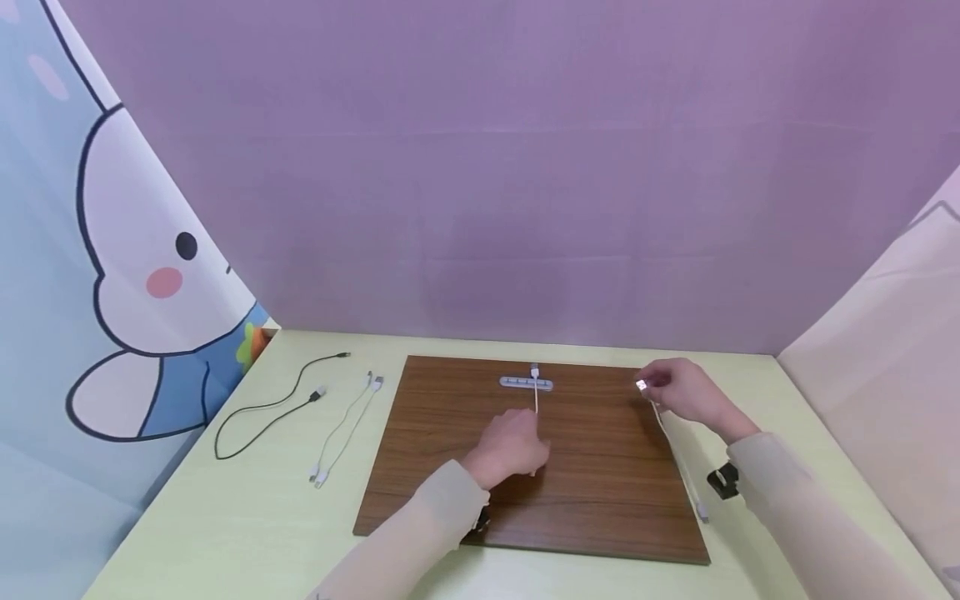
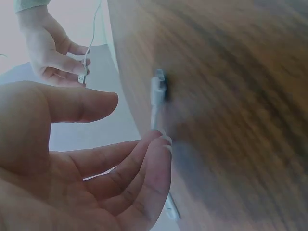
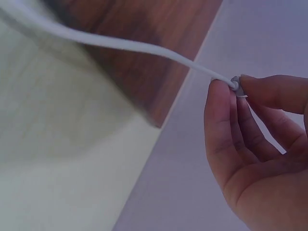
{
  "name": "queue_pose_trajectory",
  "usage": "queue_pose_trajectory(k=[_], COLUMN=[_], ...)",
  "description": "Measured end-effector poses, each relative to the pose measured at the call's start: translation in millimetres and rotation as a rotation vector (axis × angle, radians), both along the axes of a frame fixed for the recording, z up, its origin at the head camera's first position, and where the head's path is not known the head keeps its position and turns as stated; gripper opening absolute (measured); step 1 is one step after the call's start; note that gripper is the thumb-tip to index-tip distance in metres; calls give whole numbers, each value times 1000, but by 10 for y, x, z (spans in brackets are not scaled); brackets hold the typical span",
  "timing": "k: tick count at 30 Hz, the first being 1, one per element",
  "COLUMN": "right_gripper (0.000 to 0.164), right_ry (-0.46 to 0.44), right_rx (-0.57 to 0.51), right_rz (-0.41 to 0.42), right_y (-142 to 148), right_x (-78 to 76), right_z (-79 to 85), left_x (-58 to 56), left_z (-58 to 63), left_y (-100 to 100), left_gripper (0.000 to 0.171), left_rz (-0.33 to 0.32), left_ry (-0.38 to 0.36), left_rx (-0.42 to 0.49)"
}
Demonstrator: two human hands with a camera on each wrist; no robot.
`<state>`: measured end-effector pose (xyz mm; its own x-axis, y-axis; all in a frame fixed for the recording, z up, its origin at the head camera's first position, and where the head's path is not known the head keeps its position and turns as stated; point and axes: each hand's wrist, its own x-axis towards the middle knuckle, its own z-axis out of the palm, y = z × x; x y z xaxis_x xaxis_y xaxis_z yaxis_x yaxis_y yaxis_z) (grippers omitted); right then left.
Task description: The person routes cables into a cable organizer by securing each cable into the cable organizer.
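My right hand [image 1: 678, 390] pinches the USB plug [image 1: 641, 385] of a white cable [image 3: 130, 45] between thumb and fingertips, above the far right corner of a brown wood-grain board [image 1: 600, 500]. That cable trails down along the board's right edge to its other plug [image 1: 702, 512]. Over the middle of the board is my left hand [image 1: 510, 448], thumb apart from its fingers. In the left wrist view its fingertips [image 2: 161, 139] touch a second white cable just below a plug [image 2: 158, 90]. This cable [image 1: 536, 398] runs across a pale cable-clip strip [image 1: 517, 382] near the far edge.
Left of the board, a black cable [image 1: 247, 410] lies in a loop on the pale yellow table [image 1: 195, 517]. Between them rest white cables [image 1: 347, 429] with plugs at their ends. A purple cloth [image 1: 510, 208] hangs behind, with a cartoon-printed cloth [image 1: 150, 333] at the left.
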<state>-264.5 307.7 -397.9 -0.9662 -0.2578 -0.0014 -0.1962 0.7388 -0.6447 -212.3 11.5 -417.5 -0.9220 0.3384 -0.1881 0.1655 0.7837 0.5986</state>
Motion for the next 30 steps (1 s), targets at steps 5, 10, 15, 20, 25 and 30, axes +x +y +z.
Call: queue_pose_trajectory(k=[5,10,15,20,25,30], right_gripper=[24,22,21,21,21,22], right_ry=[32,34,85,119,116,100], right_rx=[-37,-53,-28,-11,-56,-122], right_rz=[21,27,43,70,85,106], right_y=[-135,-248,-367,-493,-595,-709], right_x=[21,61,109,134,167,204], right_z=[105,187,316,422,484,506], left_x=[16,12,0,-16,-12,7], left_z=[53,41,9,-19,-38,-33], left_y=[44,99,190,279,299,285], left_gripper=[26,38,37,37,39,41], left_rz=[-23,-49,-55,-50,-38,-48], left_ry=[41,89,132,121,60,-2], left_rx=[15,58,89,158,268,371])
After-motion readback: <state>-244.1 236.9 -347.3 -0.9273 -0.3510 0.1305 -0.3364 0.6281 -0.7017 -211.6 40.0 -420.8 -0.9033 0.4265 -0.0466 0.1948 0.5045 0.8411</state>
